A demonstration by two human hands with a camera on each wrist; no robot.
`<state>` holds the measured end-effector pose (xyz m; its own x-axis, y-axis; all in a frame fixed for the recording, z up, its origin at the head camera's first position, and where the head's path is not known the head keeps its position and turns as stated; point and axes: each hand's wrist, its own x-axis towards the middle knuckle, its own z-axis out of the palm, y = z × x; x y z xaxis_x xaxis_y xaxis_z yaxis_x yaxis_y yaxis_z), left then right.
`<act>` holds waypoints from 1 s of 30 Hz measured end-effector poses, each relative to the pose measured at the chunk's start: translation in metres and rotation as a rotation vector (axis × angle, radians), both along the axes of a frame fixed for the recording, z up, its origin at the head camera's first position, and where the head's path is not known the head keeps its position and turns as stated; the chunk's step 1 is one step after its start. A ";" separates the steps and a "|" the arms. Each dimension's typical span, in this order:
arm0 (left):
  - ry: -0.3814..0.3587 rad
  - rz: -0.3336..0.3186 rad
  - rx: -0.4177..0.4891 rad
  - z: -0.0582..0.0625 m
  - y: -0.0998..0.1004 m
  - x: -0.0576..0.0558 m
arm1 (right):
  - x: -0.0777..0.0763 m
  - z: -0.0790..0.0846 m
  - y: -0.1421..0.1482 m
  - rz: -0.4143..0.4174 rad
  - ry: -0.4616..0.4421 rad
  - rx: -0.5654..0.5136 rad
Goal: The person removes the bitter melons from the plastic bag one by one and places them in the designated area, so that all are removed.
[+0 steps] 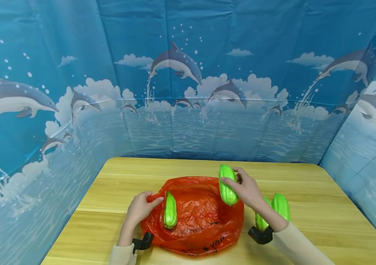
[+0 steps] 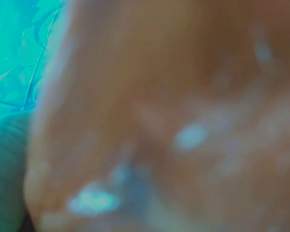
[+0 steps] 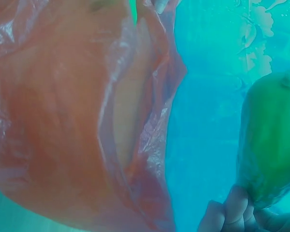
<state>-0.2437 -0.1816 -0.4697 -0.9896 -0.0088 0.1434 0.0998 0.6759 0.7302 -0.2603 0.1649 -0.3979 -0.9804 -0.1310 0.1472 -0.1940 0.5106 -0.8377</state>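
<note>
A red plastic bag lies spread on the table with its mouth open upward. My left hand pinches the bag's left rim between thumb and fingers. Just inside that rim sits a green ridged gourd. My right hand grips another green gourd above the bag's right rim; the right wrist view shows this held gourd near the fingertips, apart from the bag. The left wrist view is mostly filled by blurred red bag plastic, hiding the left fingers.
Two more green gourds rest on the wooden table right of the bag, partly covered by my right forearm. A blue curtain with printed dolphins stands behind the table and along its sides.
</note>
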 end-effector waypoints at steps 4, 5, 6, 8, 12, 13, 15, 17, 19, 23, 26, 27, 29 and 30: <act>0.000 0.002 -0.001 0.000 0.000 0.000 | 0.000 0.003 0.003 -0.012 0.012 0.019; 0.001 0.002 -0.002 0.000 0.000 0.000 | 0.000 0.004 0.004 -0.015 0.012 0.024; 0.000 0.003 -0.002 0.000 0.000 0.000 | 0.000 0.004 0.005 -0.017 0.011 0.027; 0.001 0.003 -0.002 -0.001 0.000 -0.001 | 0.001 0.005 0.007 -0.022 0.006 0.031; 0.002 0.003 0.002 -0.001 0.000 -0.001 | 0.001 0.005 0.011 -0.029 -0.009 0.035; 0.002 0.003 0.003 -0.001 0.000 0.000 | 0.001 0.005 0.012 -0.030 -0.012 0.033; 0.003 0.003 0.005 -0.001 0.000 0.000 | 0.002 0.006 0.013 -0.032 -0.014 0.032; 0.002 0.004 0.007 0.000 0.000 0.000 | 0.002 0.006 0.015 -0.034 -0.014 0.026; 0.002 0.003 0.010 0.000 0.000 0.000 | 0.002 0.006 0.017 -0.037 -0.011 0.024; 0.001 0.004 0.014 0.001 0.000 0.000 | 0.002 0.007 0.021 -0.051 -0.009 0.030; -0.001 0.006 0.012 0.001 0.000 0.000 | 0.001 0.007 0.024 -0.068 -0.001 0.045; 0.000 0.007 0.010 0.001 0.000 0.000 | 0.001 0.007 0.025 -0.071 0.001 0.049; 0.000 0.008 0.007 0.001 -0.001 0.000 | 0.001 0.007 0.027 -0.074 0.002 0.054; 0.000 0.008 0.006 0.001 -0.001 0.000 | 0.001 0.006 0.027 -0.075 0.002 0.057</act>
